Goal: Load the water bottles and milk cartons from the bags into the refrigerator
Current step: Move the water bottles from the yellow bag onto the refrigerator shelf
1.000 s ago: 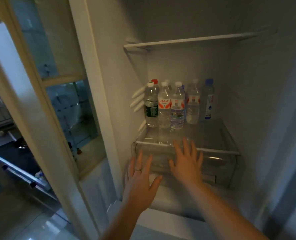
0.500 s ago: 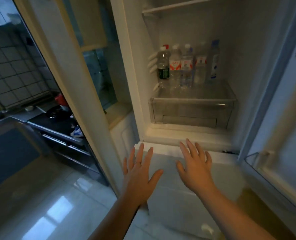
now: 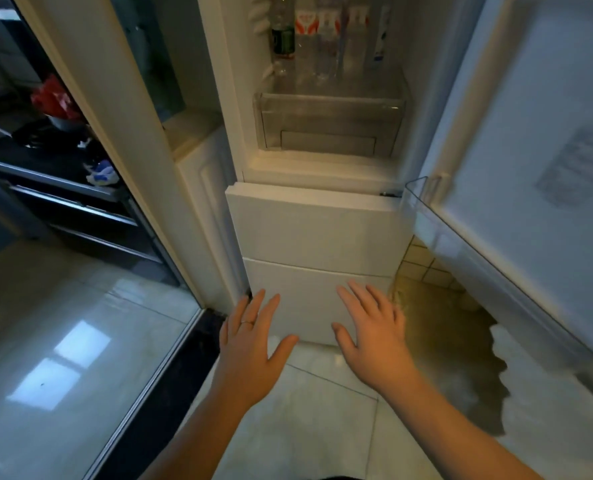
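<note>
The person's left hand, a thin ring on one finger, and right hand are both spread flat, palms down, fingers straight and apart, holding nothing. They hover side by side before the lower white drawer front of the tall white refrigerator. Whether the fingertips touch that panel cannot be told.

Above, over the see-through plastic crisper drawer, a row of clear plastic water bottles with red-and-white, green and blue labels stands upright at the back of the shelf. Their caps are cut off by the top of the view. The white refrigerator door hangs open on the right, with a clear door bin at its lower edge. No bags and no milk cartons are in view, so they probably lie behind or beside the person, off the glossy pale tiled floor that shows here.

With both hands empty, the step in hand looks like a trip to the bags for more. To do it well, the person would leave the door wide. Each bottle is best gripped round its middle rather than by the cap, and each carton across its flat sides. Each should be set upright in front of the standing row, close against it, without knocking the bottles already there.
</note>
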### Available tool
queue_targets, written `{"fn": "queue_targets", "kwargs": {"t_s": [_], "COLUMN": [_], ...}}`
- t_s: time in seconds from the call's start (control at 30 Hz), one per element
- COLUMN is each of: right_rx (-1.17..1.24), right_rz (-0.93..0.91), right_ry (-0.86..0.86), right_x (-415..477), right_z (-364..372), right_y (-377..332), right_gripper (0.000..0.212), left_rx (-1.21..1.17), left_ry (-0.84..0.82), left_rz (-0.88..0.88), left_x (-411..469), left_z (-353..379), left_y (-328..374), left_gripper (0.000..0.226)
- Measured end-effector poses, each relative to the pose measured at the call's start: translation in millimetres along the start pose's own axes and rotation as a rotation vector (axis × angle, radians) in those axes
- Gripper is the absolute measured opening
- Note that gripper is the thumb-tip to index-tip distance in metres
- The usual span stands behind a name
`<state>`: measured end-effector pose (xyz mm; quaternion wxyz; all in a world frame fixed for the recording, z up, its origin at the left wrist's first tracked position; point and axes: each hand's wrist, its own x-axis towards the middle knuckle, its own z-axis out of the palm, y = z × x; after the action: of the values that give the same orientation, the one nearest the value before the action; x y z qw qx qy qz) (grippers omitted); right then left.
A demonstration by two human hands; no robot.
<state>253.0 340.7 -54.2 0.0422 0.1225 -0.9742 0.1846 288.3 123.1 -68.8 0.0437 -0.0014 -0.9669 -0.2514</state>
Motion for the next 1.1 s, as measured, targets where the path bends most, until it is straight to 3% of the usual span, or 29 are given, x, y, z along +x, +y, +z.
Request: {"fn": "queue_targets", "kwargs": {"t_s": [0.27, 0.47, 0.7, 1.1], "right_rx": [-0.007, -0.011, -0.007, 0.031], "right_rz": [0.034, 0.079, 0.181, 0.47], "right_ry": [-0.122, -0.15, -0.17, -0.055], "right_x": [-114, -205, -320, -428], "right_z": [-10, -31, -64, -142], "right_y": [65, 143, 250, 389], "right_gripper": [0.062, 0.061, 0.06, 0.06], "left_rx": [0.003, -0.036, -0.036, -0.035], "left_ry": [-0.178, -0.283, -0.296, -0.492], "left_rz": [0.018, -0.042, 0.003, 0.277], "left_x": [-96, -166, -233, -237], "left_z": [68, 120, 190, 266], "left_y": [60, 147, 256, 429], "left_gripper": [0.083, 0.081, 0.081, 0.068]}}
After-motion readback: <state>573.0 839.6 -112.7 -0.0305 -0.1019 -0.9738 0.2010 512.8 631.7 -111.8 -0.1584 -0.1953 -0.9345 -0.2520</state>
